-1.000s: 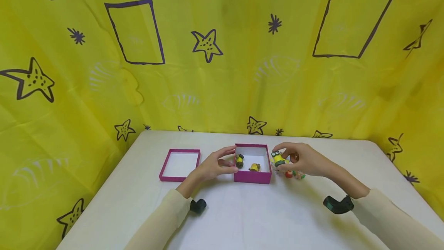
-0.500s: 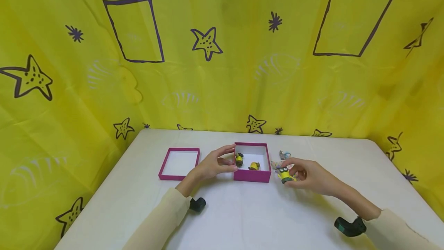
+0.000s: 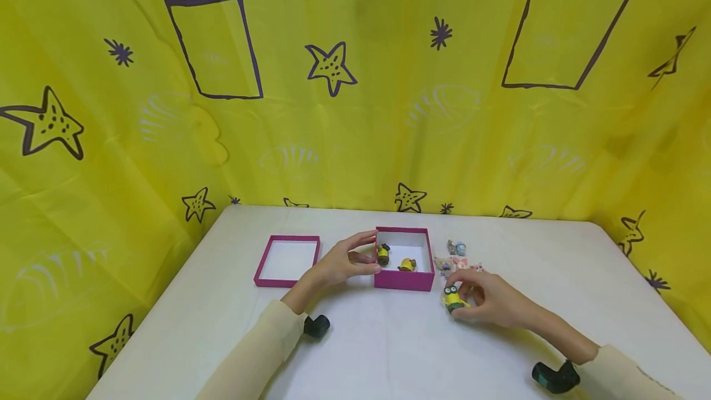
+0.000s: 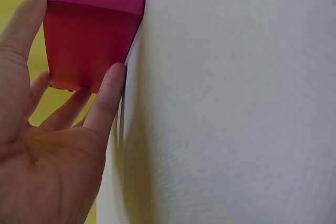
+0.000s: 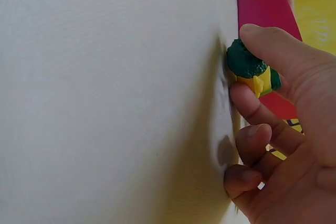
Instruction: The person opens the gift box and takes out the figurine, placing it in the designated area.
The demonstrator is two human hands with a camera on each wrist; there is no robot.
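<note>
A magenta box [image 3: 403, 281] stands uncovered on the white table, with two yellow-and-dark minion figures inside, one at the left wall [image 3: 383, 254] and one near the front [image 3: 407, 265]. My left hand [image 3: 345, 262] spans the box's left side, its fingertips touching the wall; the left wrist view shows this hand [image 4: 58, 156] with fairly straight fingers against the red side. To the right and nearer me, my right hand [image 3: 496, 301] pinches a minion figure [image 3: 453, 299] between thumb and fingers. In the right wrist view its dark green base [image 5: 245, 60] faces the camera, close to the tabletop.
A magenta-rimmed lid [image 3: 287, 283] lies left of the box, its white inside up. Right of the box sit several small pastel figurines [image 3: 444, 265], with more farther back [image 3: 457, 247]. A yellow patterned curtain [image 3: 378, 141] hangs behind the table.
My right hand has carried the minion figure from beside the box's right wall toward me and lower, uncovering the small figurines. My left hand has stayed at the box.
</note>
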